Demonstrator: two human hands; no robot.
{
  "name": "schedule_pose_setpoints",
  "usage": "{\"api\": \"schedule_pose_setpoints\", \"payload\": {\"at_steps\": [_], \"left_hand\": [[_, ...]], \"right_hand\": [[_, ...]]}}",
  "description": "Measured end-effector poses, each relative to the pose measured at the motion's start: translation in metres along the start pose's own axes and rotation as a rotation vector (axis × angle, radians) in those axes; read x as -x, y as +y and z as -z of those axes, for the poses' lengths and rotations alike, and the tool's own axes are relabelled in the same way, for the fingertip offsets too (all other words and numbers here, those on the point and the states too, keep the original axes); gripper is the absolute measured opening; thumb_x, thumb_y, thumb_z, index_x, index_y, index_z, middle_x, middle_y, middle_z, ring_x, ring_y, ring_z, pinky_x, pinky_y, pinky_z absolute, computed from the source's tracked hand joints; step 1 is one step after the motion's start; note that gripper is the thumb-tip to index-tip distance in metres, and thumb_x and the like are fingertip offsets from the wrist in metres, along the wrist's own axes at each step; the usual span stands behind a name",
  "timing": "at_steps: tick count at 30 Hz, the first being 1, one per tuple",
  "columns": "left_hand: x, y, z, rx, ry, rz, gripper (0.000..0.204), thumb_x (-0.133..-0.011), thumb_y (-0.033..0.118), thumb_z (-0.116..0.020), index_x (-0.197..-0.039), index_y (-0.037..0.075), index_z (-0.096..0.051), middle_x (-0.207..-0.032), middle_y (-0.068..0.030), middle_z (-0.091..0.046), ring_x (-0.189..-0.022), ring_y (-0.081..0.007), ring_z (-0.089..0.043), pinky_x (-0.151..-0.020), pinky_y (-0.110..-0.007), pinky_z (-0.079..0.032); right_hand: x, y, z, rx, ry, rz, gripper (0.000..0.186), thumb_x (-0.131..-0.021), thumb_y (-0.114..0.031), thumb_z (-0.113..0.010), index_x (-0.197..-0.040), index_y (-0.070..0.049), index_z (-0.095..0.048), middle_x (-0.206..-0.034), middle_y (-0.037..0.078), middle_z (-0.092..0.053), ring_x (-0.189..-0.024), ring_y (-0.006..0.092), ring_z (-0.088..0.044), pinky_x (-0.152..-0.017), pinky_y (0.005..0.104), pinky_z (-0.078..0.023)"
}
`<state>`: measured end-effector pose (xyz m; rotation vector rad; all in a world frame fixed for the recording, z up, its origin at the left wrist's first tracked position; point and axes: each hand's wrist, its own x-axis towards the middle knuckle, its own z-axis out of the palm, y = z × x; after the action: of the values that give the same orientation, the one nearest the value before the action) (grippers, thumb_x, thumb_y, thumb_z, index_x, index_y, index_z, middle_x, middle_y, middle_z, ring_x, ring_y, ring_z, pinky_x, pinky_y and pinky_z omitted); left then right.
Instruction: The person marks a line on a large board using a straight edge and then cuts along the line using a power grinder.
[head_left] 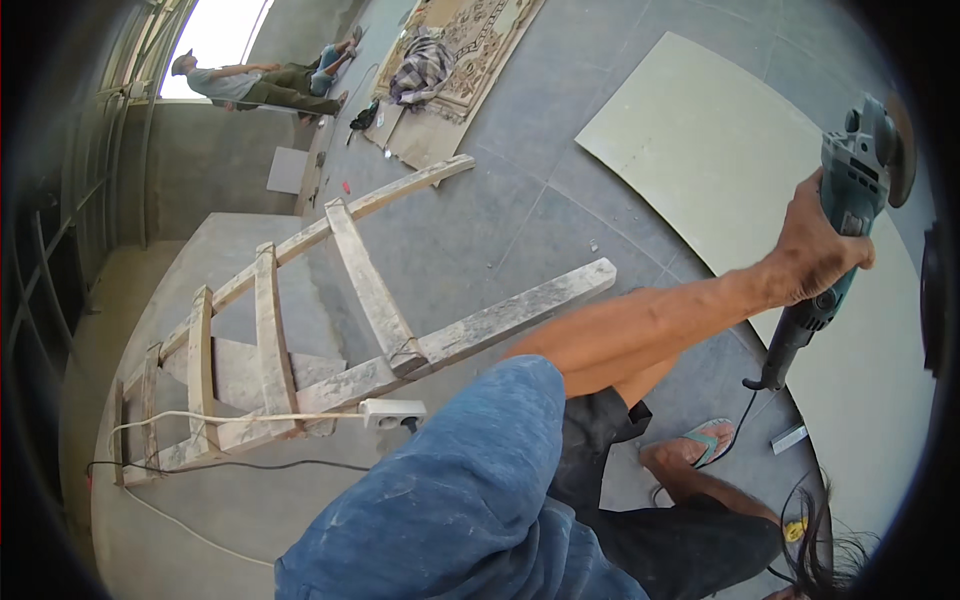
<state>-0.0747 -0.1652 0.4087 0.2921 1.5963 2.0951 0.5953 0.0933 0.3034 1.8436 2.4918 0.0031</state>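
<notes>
Blue sleeve (450,500) fills the lower view. Beyond it, the right hand (815,250) has its fingers clenched round a green angle grinder (850,190), held out above a pale board (720,150). Only this one hand shows. Left lies a wooden ladder (340,300).

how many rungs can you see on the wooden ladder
4 rungs on the wooden ladder: one near its top end, then, then, and a short one at the lower left. More may be hidden below.
</notes>
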Motion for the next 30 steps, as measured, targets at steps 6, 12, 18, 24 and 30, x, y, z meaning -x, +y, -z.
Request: {"api": "schedule_pose_setpoints", "payload": {"at_steps": [6, 12, 18, 24, 30], "left_hand": [[0.079, 0.092, -0.019, 0.100, 0.250, 0.110, 0.061, -0.058, 0.008, -0.073, -0.115, 0.000, -0.052, -0.089, -0.0045, -0.057, -0.080, -0.0174, -0.055, -0.075, -0.032, -0.049], [0.203, 0.203, 0.000, 0.035, 0.345, 0.187, 0.063, -0.067, 0.012, -0.077, -0.124, 0.000, -0.052, -0.105, -0.0067, -0.063, -0.095, -0.0161, -0.060, -0.087, -0.032, -0.049], [0.337, 0.268, 0.067, -0.004, 0.388, 0.264, 0.062, -0.070, 0.015, -0.082, -0.124, 0.000, -0.055, -0.110, -0.0071, -0.065, -0.100, -0.0157, -0.062, -0.090, -0.032, -0.051], [0.452, 0.275, 0.123, -0.093, 0.449, 0.462, 0.046, -0.073, 0.012, -0.079, -0.113, -0.004, -0.062, -0.103, -0.0109, -0.069, -0.090, -0.0181, -0.068, -0.080, -0.033, -0.056], [0.539, 0.303, 0.162, -0.062, 0.540, 0.605, 0.048, -0.073, 0.011, -0.073, -0.116, -0.006, -0.059, -0.098, -0.0162, -0.067, -0.088, -0.0241, -0.068, -0.081, -0.038, -0.057]], "right_hand": [[-0.022, -0.153, 0.115, -0.763, -0.121, 0.259, 0.032, -0.102, -0.018, -0.058, -0.122, 0.005, -0.066, -0.121, 0.015, -0.068, -0.109, 0.0236, -0.065, -0.098, 0.0336, -0.051], [0.032, -0.337, 0.243, -0.830, -0.160, 0.216, 0.021, -0.096, -0.007, -0.067, -0.104, 0.002, -0.050, -0.103, 0.021, -0.066, -0.094, 0.0234, -0.068, -0.089, 0.0324, -0.056], [0.165, -0.431, 0.253, -1.099, -0.702, 0.396, 0.038, -0.100, -0.001, -0.058, -0.128, -0.003, -0.033, -0.102, 0.013, -0.059, -0.087, 0.0167, -0.061, -0.079, 0.0277, -0.051], [0.331, -0.484, 0.227, -1.092, -1.380, 0.270, 0.030, -0.101, -0.013, -0.061, -0.122, 0.008, -0.055, -0.099, 0.012, -0.070, -0.079, 0.0155, -0.068, -0.071, 0.0277, -0.058], [0.477, -0.526, 0.205, -0.924, -1.373, 0.666, 0.031, -0.093, -0.025, -0.069, -0.103, 0.004, -0.068, -0.077, 0.013, -0.071, -0.066, 0.0192, -0.065, -0.064, 0.0331, -0.051]]}}
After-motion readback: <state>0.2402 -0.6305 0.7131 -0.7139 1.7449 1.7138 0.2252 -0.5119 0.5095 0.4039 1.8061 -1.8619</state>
